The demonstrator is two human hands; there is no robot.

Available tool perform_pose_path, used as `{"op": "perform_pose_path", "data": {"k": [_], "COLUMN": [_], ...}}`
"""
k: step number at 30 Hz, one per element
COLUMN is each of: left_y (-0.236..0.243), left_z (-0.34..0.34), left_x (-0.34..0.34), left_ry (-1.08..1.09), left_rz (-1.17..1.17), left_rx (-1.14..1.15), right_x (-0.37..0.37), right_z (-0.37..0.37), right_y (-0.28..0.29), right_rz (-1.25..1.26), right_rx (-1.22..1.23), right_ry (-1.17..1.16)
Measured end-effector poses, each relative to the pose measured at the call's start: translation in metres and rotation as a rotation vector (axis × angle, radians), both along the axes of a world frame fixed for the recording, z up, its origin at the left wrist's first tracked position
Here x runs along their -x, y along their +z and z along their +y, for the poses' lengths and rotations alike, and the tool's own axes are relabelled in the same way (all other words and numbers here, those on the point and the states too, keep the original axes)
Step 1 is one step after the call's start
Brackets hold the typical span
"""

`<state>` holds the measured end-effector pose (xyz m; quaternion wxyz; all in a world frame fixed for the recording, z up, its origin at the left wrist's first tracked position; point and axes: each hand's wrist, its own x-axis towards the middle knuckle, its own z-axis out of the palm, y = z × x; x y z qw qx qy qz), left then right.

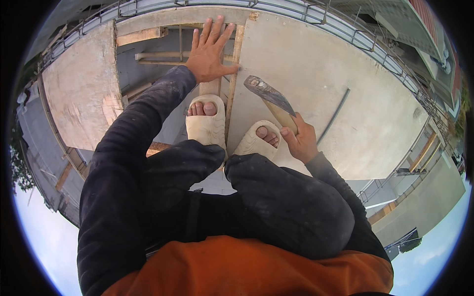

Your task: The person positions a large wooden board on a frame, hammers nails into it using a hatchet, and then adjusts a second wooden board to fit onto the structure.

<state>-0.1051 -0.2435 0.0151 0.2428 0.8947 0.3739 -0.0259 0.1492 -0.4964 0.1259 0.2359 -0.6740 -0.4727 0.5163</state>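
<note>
My left hand is stretched out with its fingers spread. Its fingertips reach toward the board along the far edge, and its thumb lies by a narrow wooden batten; whether it presses on them I cannot tell. In my right hand is a hammer, gripped around its wooden handle. The hammer's worn metal head has a blunt end and a tapered end, and it hangs above a large plywood sheet. Beneath the left hand, an opening shows timber supports.
My sandalled feet rest on the framing and the plywood. To the left is another plywood sheet with a splintered edge. A dark thin bar lies on the right sheet. Steel rebar runs along the far edge. Gaps open between the sheets.
</note>
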Motion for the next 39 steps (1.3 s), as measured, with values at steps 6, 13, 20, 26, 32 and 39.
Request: {"op": "perform_pose_path", "data": {"k": [6,13,20,26,32,39], "left_y": [0.0,-0.001,-0.004,0.005,0.018,0.04], "left_z": [0.003,-0.002,0.002,0.001,0.007,0.012], "left_x": [-0.004,0.0,-0.002,-0.006,0.0,-0.027], "left_ry": [-0.002,0.002,-0.004,-0.017,0.009,-0.009], "left_rz": [-0.024,-0.013,-0.032,0.041,0.114,0.157], "left_rx": [-0.012,0.004,-0.018,0.015,0.066,0.079], "right_x": [-0.003,0.004,0.0,-0.01,0.007,-0.001], "right_z": [0.0,-0.005,0.0,-0.006,-0.022,-0.026], "right_y": [-0.021,0.005,0.01,-0.006,-0.019,-0.013], "right_rz": [-0.255,-0.079,-0.1,-0.29,-0.262,-0.096], "right_rx": [0.382,0.124,0.098,0.379,0.32,0.421], "right_ry": [0.276,0.087,0.093,0.316,0.293,-0.196]}}
